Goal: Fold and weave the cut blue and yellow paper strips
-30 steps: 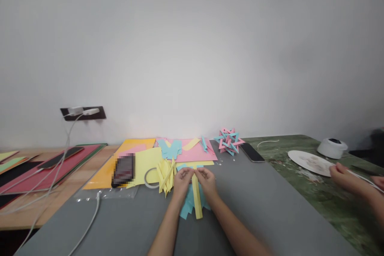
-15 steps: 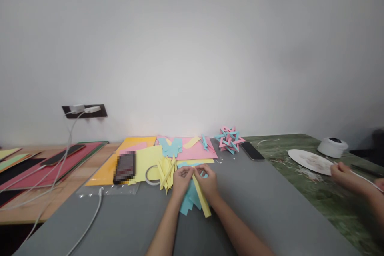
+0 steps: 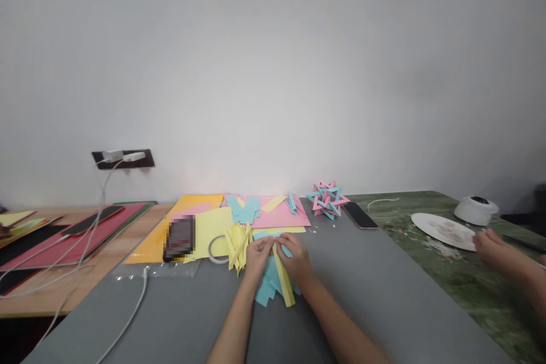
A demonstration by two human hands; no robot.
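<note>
Both my hands meet at the far end of a yellow paper strip (image 3: 285,283), which shows a lengthwise crease and points toward me. My left hand (image 3: 258,257) pinches the strip's tip between thumb and fingers. From the other side my right hand (image 3: 295,257) pinches the same end; the fingertips hide the tip itself. Blue paper pieces (image 3: 265,291) lie beneath the hands. Left of my left hand sits a pile of folded yellow strips (image 3: 238,245), beside a roll of tape (image 3: 216,250).
A pink and blue paper star model (image 3: 327,200) and a phone (image 3: 360,216) stand beyond, right. Pink paper (image 3: 267,217) and an orange sheet (image 3: 149,244) lie behind. A white cable (image 3: 132,318) crosses the left. Another person's hand (image 3: 495,247) is near a white plate (image 3: 443,231).
The yellow strip's near end has swung slightly left and its crease shows more. My hands keep their pinch. A person's hand appears at the far left edge.
</note>
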